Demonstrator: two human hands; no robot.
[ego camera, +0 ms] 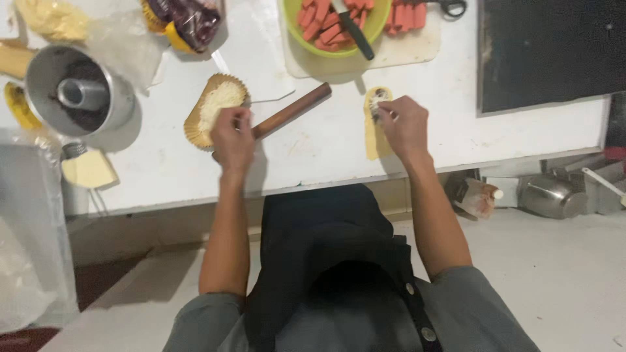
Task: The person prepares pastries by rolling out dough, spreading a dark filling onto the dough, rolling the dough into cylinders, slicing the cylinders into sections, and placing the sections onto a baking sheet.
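Note:
My left hand (233,138) rests on the near end of a wooden rolling pin (293,110) and reaches to the edge of a stack of yellow dough sheets topped with a pale filling (214,106). My right hand (404,124) pinches the far end of a narrow yellow dough strip (375,142) on the white counter (326,143), where a bit of pale filling shows at my fingertips. My fingers hide part of the strip.
A green bowl (375,29) of orange-red sticks holds a black-handled knife (352,29) on a white board (417,45). A metal tube pan (78,91) stands at the left, bags behind it. Scissors (451,8) lie at the top. A metal pot (553,195) sits on the floor.

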